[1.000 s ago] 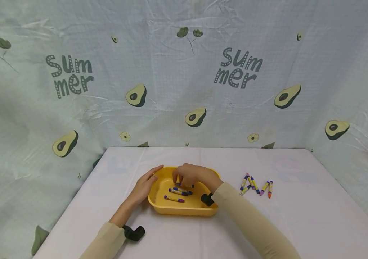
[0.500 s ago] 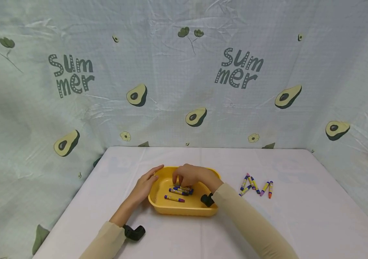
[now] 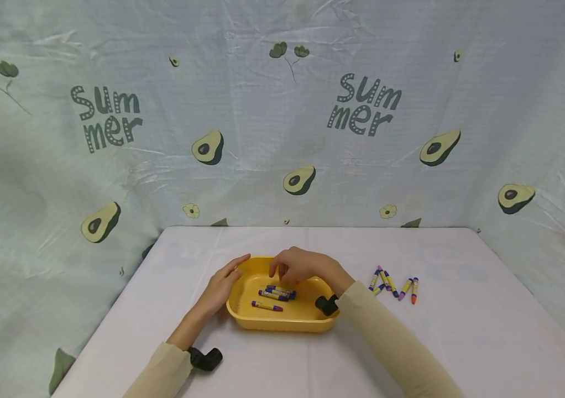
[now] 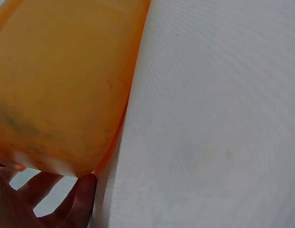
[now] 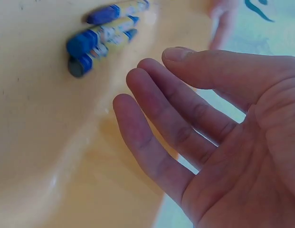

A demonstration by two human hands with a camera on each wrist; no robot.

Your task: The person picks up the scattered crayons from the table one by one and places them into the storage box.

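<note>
Lying in the tray, crayons sit just beside the loosely spread right hand.

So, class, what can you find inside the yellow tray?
Inside the yellow tray lie a cluster of crayons and, apart, a single crayon. The head view cannot show the stretch behind the right hand.

Yel. tray: smooth plastic, semi-glossy w/ soft highlights. Crayons: printed paper-look wrappers, matt waxy tips. White tablecloth: matt, fine-textured. Backdrop: creased cloth, slight sheen. Sleeves: matt fabric. Blk wrist cams: plastic-look, mostly matt.
</note>
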